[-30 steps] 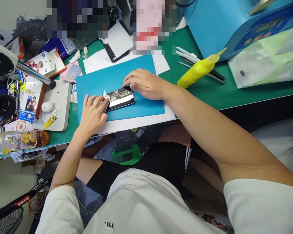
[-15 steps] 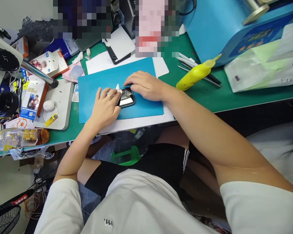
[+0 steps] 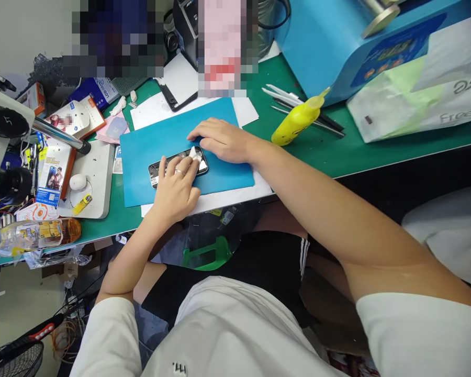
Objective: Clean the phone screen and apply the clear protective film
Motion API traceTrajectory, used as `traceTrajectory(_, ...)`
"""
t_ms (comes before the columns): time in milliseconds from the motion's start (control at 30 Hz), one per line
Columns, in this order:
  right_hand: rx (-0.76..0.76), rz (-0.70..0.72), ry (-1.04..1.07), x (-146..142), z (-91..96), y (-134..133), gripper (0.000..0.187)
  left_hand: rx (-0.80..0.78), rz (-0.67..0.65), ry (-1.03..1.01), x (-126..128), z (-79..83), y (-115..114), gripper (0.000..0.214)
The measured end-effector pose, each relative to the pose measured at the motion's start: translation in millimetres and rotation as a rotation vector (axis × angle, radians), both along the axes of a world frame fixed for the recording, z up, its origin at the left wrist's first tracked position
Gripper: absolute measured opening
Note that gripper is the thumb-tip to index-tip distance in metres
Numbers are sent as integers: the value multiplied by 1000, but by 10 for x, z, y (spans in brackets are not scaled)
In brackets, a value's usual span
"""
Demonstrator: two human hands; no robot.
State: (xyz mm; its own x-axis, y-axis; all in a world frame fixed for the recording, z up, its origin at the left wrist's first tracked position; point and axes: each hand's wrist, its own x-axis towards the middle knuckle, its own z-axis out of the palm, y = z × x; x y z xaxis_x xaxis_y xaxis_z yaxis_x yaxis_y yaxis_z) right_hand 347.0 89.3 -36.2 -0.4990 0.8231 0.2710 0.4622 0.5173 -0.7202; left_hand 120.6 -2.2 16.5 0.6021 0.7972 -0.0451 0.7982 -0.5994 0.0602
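Nearest to me, my white shirt (image 3: 227, 330) and black shorts (image 3: 272, 262) fill the foreground; a racket (image 3: 13, 356) shows at lower left and a green plastic piece (image 3: 217, 254) below the table edge. On the green table (image 3: 365, 154), a clear bottle (image 3: 35, 234) with amber contents lies on its side near the left part of this edge.

My left hand (image 3: 176, 191), ringed on one finger, reaches palm down across the phone (image 3: 154, 173); its fingers are slightly spread and hold a white tissue (image 3: 195, 153) against the glass. The phone lies flat, screen up, on the blue mat (image 3: 230, 175), partly hidden by these fingers. My right hand (image 3: 223, 141) is loosely extended, palm down, a narrow gap parting thumb and forefinger, just beside the phone's right end; I cannot tell whether the thumb touches it. A white sheet (image 3: 262, 183) protrudes from beneath the mat.

Left of the mat stands a pale base (image 3: 98, 183) with a metal post (image 3: 63, 134). To the right, a yellow squeeze bottle (image 3: 298, 120) lies across slender tools (image 3: 329, 124). Farther off, a plastic packet (image 3: 408, 107) rests before a large blue machine (image 3: 317, 57).
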Motion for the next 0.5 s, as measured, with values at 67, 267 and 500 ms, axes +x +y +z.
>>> traceTrajectory(67, -4, 5, -12, 5, 4, -7, 54, 0, -11, -28, 90, -28, 75, 65)
traceTrajectory(267, -20, 4, -51, -4, 30, -7, 55, 4, 71, -25, -108, 17, 120, 66)
traceTrajectory(500, -2, -13, -13, -15, 7, 20, 51, 6, -2, -11, 34, 30, 134, 65)
